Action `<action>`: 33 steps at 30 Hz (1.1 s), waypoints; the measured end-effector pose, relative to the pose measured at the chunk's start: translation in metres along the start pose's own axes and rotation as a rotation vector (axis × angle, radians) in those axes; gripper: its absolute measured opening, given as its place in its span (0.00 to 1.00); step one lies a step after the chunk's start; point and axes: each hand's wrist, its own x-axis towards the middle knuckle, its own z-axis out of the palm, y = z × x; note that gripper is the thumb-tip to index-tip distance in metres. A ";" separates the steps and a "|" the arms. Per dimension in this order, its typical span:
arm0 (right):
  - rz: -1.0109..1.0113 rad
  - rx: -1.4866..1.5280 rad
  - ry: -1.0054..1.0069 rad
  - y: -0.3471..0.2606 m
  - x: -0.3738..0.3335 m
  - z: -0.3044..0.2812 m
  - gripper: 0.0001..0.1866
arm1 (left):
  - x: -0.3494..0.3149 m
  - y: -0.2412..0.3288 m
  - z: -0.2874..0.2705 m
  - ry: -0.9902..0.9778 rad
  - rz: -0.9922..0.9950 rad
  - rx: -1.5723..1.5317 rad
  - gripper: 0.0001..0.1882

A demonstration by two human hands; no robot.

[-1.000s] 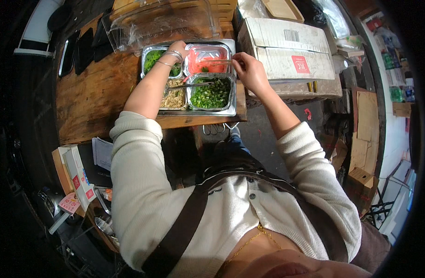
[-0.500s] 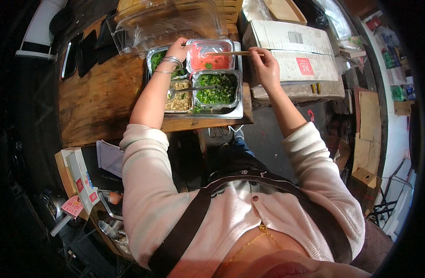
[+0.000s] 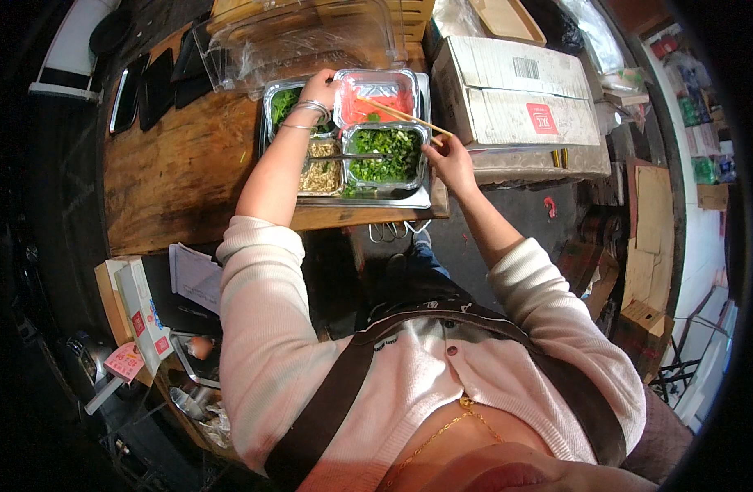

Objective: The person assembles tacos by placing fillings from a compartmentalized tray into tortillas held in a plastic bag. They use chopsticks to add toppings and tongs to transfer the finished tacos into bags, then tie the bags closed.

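My left hand (image 3: pixel 321 88) is closed on the left rim of a foil container (image 3: pixel 382 75) with red contents. In my right hand (image 3: pixel 454 163) are wooden chopsticks (image 3: pixel 417 121), slanting up and left so that their tips reach the red contents (image 3: pixel 388 106). The right hand sits beside the right rim of a nearer foil container of chopped greens (image 3: pixel 385 168); whether it touches that rim I cannot tell. A metal spoon handle (image 3: pixel 356 156) lies across the greens and a container of pale chopped bits (image 3: pixel 320 178). Leafy greens (image 3: pixel 283 105) fill another container, partly behind my left wrist.
A metal tray (image 3: pixel 426 195) holds the containers on a wooden table (image 3: pixel 180 184). Behind it stands a clear plastic cover (image 3: pixel 294 49). To the right is a cardboard box (image 3: pixel 516 94). A phone (image 3: pixel 126 94) lies on the far left.
My right hand has come nearer to me and slightly left. The chopsticks have swung from nearly level to slanted. My left hand stays at the container's rim.
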 end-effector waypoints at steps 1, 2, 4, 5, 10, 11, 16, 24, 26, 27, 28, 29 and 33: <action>-0.078 -0.001 0.026 -0.001 -0.001 0.001 0.16 | 0.000 0.001 0.000 0.012 0.006 0.015 0.11; -0.119 -0.069 0.030 -0.003 -0.001 0.001 0.16 | 0.000 0.003 0.000 0.018 -0.026 0.037 0.12; -0.152 -0.201 0.002 -0.009 0.001 0.000 0.16 | 0.000 0.004 0.000 0.005 -0.068 0.043 0.12; -0.148 -0.208 -0.016 -0.012 0.001 -0.001 0.17 | 0.001 0.003 0.001 0.001 -0.104 0.042 0.12; -0.151 -0.251 -0.113 -0.023 0.006 -0.009 0.16 | 0.006 -0.006 0.003 0.041 0.014 0.026 0.12; -0.141 -0.251 -0.142 -0.024 0.007 -0.011 0.17 | 0.007 -0.009 0.004 0.039 -0.005 0.017 0.12; -0.127 -0.231 -0.215 -0.026 0.006 -0.017 0.17 | 0.012 -0.020 0.000 0.107 0.098 0.051 0.12; -0.111 -0.190 -0.262 -0.035 0.003 -0.020 0.18 | 0.009 -0.021 -0.017 0.129 0.038 -0.013 0.12; -0.164 -0.245 -0.262 -0.037 0.007 -0.020 0.18 | 0.007 -0.020 -0.019 0.138 0.078 0.011 0.11; -0.195 -0.256 -0.231 -0.038 0.009 -0.020 0.18 | 0.006 -0.020 -0.020 0.136 0.093 0.017 0.11; -0.209 -0.275 -0.205 -0.039 0.012 -0.020 0.19 | 0.005 -0.019 -0.021 0.133 0.106 0.017 0.10; -0.217 -0.297 -0.171 -0.040 0.014 -0.021 0.19 | 0.004 -0.017 -0.021 0.140 0.108 0.025 0.10; -0.323 -0.255 -0.018 -0.051 0.022 -0.023 0.14 | -0.004 -0.009 -0.023 0.149 0.085 0.031 0.10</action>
